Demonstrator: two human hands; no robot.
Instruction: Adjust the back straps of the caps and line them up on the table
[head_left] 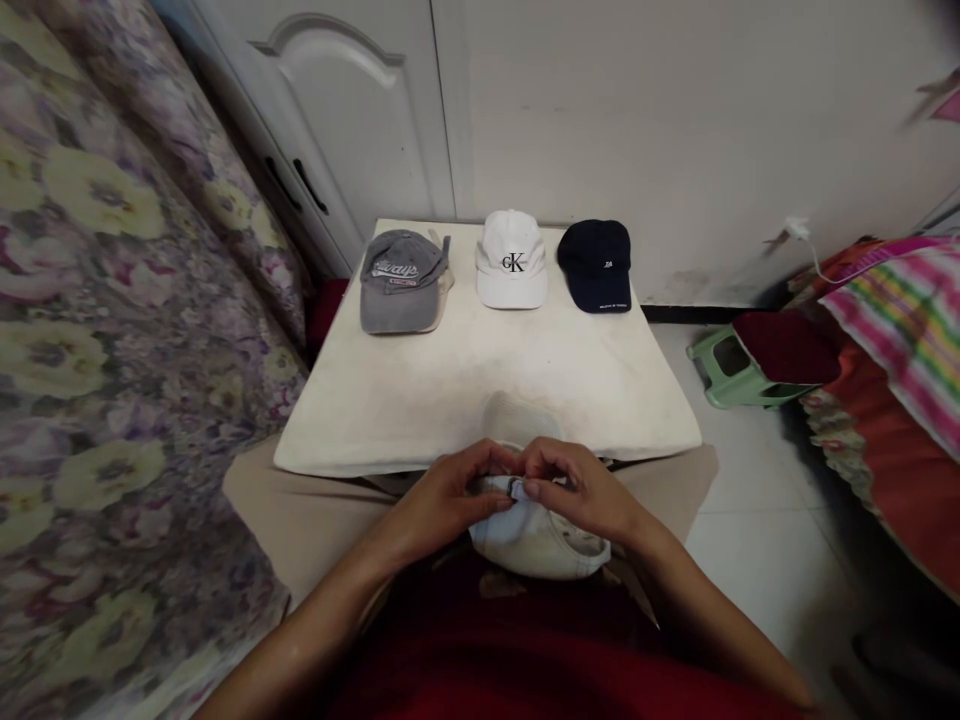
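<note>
A pale, washed-out baseball cap [510, 545] is in my lap at the table's near edge, its brim pointing away from me. My left hand [454, 492] pinches the cap's edge from the left, thumb nearest me. From the right, my right hand [589, 492] pinches the same edge close beside it, near a small dark bit that looks like a strap fastening. The fingers partly hide that spot. Across the far side of the table sit a grey cap [401, 283] with lettering, a white cap [511, 262] marked CK, and a navy cap [598, 265].
The cream-covered table [450, 390] stands against a white wall and cabinet door [341, 110]. A floral curtain [135, 330] hangs close on the left. To the right are a green stool [731, 370] with a dark red top and a bed [877, 430] with a striped cloth.
</note>
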